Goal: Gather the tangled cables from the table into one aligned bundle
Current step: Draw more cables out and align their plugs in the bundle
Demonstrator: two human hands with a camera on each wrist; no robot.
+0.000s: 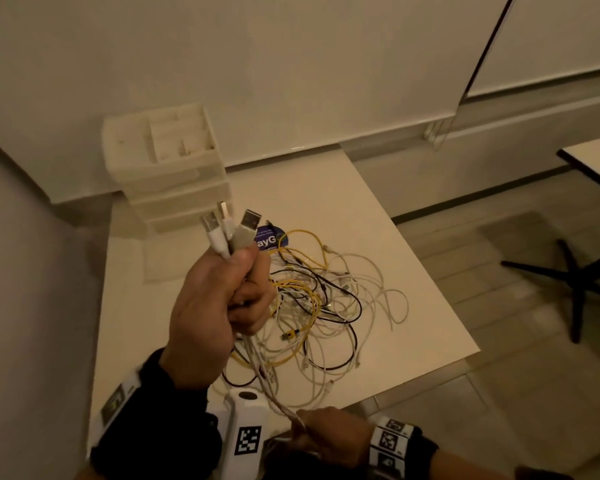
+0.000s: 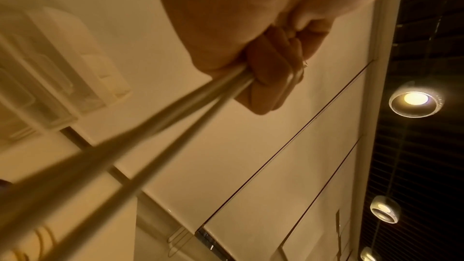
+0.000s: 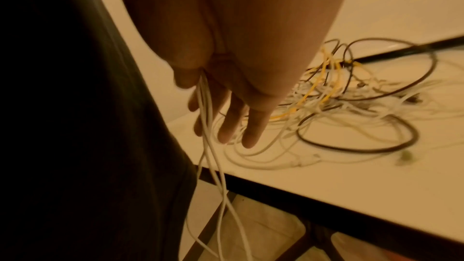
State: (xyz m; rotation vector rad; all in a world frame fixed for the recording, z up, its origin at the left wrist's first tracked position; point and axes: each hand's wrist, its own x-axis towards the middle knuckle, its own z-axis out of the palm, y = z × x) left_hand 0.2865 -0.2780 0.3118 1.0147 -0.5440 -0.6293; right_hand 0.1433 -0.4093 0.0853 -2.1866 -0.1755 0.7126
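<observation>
My left hand [image 1: 222, 299] is raised above the table and grips a bundle of white cables [image 1: 267, 386] in a fist. Three USB plugs [image 1: 231, 225] stick up side by side out of the top of it. In the left wrist view the fingers [image 2: 266, 70] curl round the strands [image 2: 150, 124], which run taut down and to the left. My right hand [image 1: 326, 427] is low at the table's near edge and pinches the same white cables [image 3: 208, 126] between thumb and forefinger, the other fingers [image 3: 251, 130] stretched out. A tangle of white, yellow and black cables [image 1: 329, 306] lies on the white table [image 1: 395, 237].
A white drawer organizer [image 1: 167, 168] stands at the table's back left against the wall. A blue label [image 1: 269, 239] lies behind the tangle. A black chair base [image 1: 575, 278] and another table's corner [image 1: 596, 157] are to the right. Loose cable ends [image 3: 220, 225] hang below the near table edge [image 3: 351, 195].
</observation>
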